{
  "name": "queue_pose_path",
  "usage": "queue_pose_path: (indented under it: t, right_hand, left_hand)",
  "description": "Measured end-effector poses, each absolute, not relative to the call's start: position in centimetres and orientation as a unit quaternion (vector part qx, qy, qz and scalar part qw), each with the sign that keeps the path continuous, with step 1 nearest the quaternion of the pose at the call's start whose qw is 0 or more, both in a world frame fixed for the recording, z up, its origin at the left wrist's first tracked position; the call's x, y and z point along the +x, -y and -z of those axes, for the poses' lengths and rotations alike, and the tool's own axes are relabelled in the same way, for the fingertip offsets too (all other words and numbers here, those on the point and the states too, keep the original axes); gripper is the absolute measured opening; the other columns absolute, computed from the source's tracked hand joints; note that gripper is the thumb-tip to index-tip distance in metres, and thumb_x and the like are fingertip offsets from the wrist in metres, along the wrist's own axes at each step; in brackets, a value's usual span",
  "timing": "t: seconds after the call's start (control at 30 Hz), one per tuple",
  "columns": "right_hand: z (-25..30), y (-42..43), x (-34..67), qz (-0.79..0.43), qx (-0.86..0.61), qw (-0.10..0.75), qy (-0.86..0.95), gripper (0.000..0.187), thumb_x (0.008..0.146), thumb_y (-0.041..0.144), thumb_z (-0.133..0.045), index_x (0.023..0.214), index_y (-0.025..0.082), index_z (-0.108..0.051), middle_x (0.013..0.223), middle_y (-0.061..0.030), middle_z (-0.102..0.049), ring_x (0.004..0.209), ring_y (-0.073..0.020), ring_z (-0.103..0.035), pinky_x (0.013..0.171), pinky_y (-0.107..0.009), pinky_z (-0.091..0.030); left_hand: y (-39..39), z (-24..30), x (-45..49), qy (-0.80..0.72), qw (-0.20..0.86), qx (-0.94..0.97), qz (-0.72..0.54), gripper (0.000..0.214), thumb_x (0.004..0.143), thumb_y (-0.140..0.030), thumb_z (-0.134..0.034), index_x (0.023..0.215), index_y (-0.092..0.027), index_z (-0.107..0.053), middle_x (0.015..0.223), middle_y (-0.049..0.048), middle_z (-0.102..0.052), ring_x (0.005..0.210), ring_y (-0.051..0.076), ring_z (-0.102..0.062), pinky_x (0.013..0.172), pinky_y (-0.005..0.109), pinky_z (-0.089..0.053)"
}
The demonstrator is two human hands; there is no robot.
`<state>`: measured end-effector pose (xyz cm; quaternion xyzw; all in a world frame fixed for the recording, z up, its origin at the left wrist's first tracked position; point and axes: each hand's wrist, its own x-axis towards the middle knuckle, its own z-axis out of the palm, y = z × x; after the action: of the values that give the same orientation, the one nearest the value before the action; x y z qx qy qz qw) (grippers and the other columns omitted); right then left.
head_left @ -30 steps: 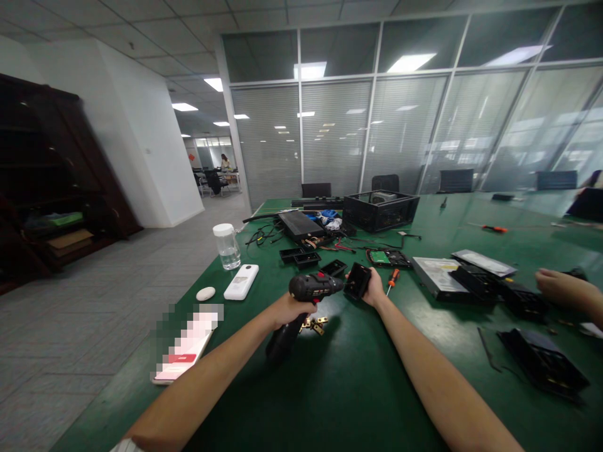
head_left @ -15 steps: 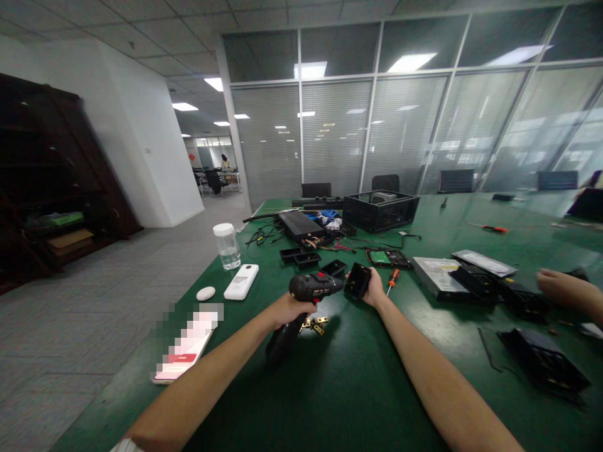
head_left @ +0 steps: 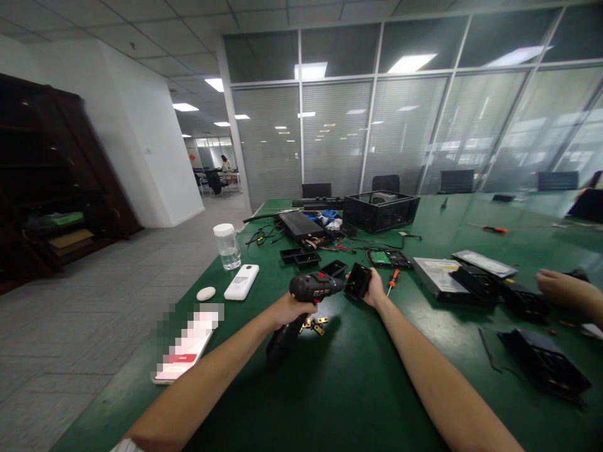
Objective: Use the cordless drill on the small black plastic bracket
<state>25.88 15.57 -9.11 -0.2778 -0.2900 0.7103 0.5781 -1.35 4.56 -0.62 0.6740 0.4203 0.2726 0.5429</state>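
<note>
My left hand (head_left: 288, 311) is wrapped round the grip of a black cordless drill (head_left: 306, 295) with red marks, its nose pointing right. The drill's tip meets a small black box-shaped part (head_left: 357, 280), which my right hand (head_left: 375, 287) holds upright just above the green table (head_left: 339, 389). A few small brass-coloured pieces (head_left: 315, 324) lie under the drill.
An orange-handled screwdriver (head_left: 392, 278), a green circuit board (head_left: 382, 257), black trays and a flat drive (head_left: 438, 276) lie beyond. Left are a white remote (head_left: 241, 282), a jar (head_left: 227, 247), a phone (head_left: 186, 348). Another person's hand (head_left: 563, 290) rests at right. A black crate (head_left: 379, 210) stands farther back.
</note>
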Motion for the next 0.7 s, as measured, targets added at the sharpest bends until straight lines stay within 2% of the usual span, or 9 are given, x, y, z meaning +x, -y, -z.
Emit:
queue_pose_path:
  t: [0.23, 0.37, 0.53, 0.7]
  right_hand:
    - [8.76, -15.32, 25.88, -0.717, -0.286, 0.568, 0.287, 0.038, 0.070, 0.037, -0.029, 0.074, 0.023, -0.063, 0.078, -0.0157, -0.065, 0.068, -0.0225, -0.061, 0.066, -0.041, -0.043]
    - [8.70, -15.30, 25.66, -0.711, -0.292, 0.574, 0.281, 0.037, 0.071, 0.037, -0.029, 0.075, 0.021, -0.062, 0.076, -0.0134, -0.065, 0.071, -0.0227, -0.061, 0.066, -0.039, -0.044]
    - [8.76, -15.45, 25.23, -0.680, -0.325, 0.593, 0.283, 0.039, 0.070, 0.041, -0.032, 0.079, 0.015, -0.059, 0.069, -0.0108, -0.065, 0.063, -0.0232, -0.060, 0.060, -0.038, -0.046]
    - [8.76, -15.41, 25.54, -0.697, -0.300, 0.583, 0.290, 0.037, 0.071, 0.038, -0.029, 0.075, 0.021, -0.061, 0.072, -0.0131, -0.065, 0.066, -0.0237, -0.061, 0.063, -0.041, -0.045]
  left_hand:
    - [-4.58, 0.61, -1.35, -0.419, 0.540, 0.678, -0.271, 0.014, 0.061, -0.024, -0.054, 0.067, -0.012, -0.056, 0.054, -0.0003, -0.053, 0.050, 0.010, -0.046, 0.050, 0.023, -0.035]
    - [-4.58, 0.60, -1.35, -0.418, 0.542, 0.677, -0.271, 0.013, 0.061, -0.023, -0.054, 0.067, -0.012, -0.056, 0.056, 0.0001, -0.054, 0.050, 0.010, -0.047, 0.050, 0.023, -0.036]
    - [-4.51, 0.48, -1.31, -0.417, 0.550, 0.675, -0.262, 0.012, 0.061, -0.023, -0.054, 0.066, -0.012, -0.055, 0.054, 0.0002, -0.053, 0.050, 0.011, -0.047, 0.049, 0.023, -0.036]
    - [-4.51, 0.56, -1.31, -0.411, 0.554, 0.675, -0.262, 0.012, 0.062, -0.023, -0.053, 0.066, -0.012, -0.055, 0.053, -0.0001, -0.053, 0.050, 0.011, -0.047, 0.049, 0.023, -0.035]
